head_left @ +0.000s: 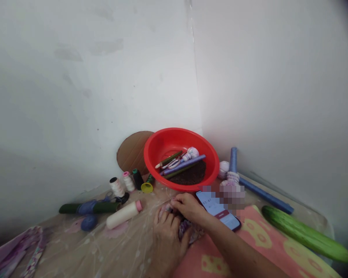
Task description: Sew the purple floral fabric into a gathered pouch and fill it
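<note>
My left hand (168, 233) lies over a bunched piece of purple and white patterned cloth (185, 228), with its fingers curled around it. At the cloth's far end, my right hand (188, 206) pinches its edge between thumb and fingertips. Much of the cloth is hidden under both hands. Just right of my right wrist is a phone (226, 220) with a lit screen showing digits. A red basin (174, 187) stands right behind the hands. In it are scissors (174, 163), a blue-wrapped rod (188, 163) and a tied cloth ball (193, 152).
Thread spools (116, 187) and a white cylinder with a pink end (123, 215) lie left, near a green tube (69, 209) and blue yarn ball (89, 222). On the right are a cucumber (307, 235), blue rod (266, 196) and pink-yellow cloth (258, 231). Walls meet behind.
</note>
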Available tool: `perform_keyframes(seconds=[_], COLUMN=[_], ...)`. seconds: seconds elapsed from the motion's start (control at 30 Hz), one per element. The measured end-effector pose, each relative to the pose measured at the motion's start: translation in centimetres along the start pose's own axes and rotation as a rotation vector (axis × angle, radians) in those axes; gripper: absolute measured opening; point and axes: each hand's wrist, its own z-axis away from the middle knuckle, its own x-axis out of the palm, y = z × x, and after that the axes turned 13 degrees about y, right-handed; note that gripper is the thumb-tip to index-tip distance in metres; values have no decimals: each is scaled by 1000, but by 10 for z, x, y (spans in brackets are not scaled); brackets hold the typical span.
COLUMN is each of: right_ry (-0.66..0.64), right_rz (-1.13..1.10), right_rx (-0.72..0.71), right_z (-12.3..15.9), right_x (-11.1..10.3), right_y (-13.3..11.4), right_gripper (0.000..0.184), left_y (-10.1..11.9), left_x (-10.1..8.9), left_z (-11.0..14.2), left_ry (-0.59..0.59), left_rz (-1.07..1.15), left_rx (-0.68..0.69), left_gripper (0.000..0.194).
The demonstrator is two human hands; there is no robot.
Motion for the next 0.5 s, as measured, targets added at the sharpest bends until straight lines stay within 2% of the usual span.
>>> perform_keyframes(seconds=[0.1, 0.17, 0.27, 0.4, 0.5], right_ry=[45, 87, 98, 31, -1], right_rz=[-41, -141, -368, -779, -1025], right_rx=[-11, 30, 193, 492, 567], right_z=[1, 0, -3, -5, -7], right_x=[1, 3, 3, -4, -10], right_y=[-3, -4, -8, -20, -30], right_gripper=[28, 31, 34, 33, 30], left_y=[-1, -1, 0, 0, 1], left_x=[0, 0, -1, 0, 0], left_z=[-1, -1, -2, -1, -1], left_ry=[-4, -13, -20, -34, -32], left_rz=[-14, -16, -4, -8, -11], left_rx=[-14, -32, -49, -47, -36], left_gripper=[18, 19, 19, 20, 20])
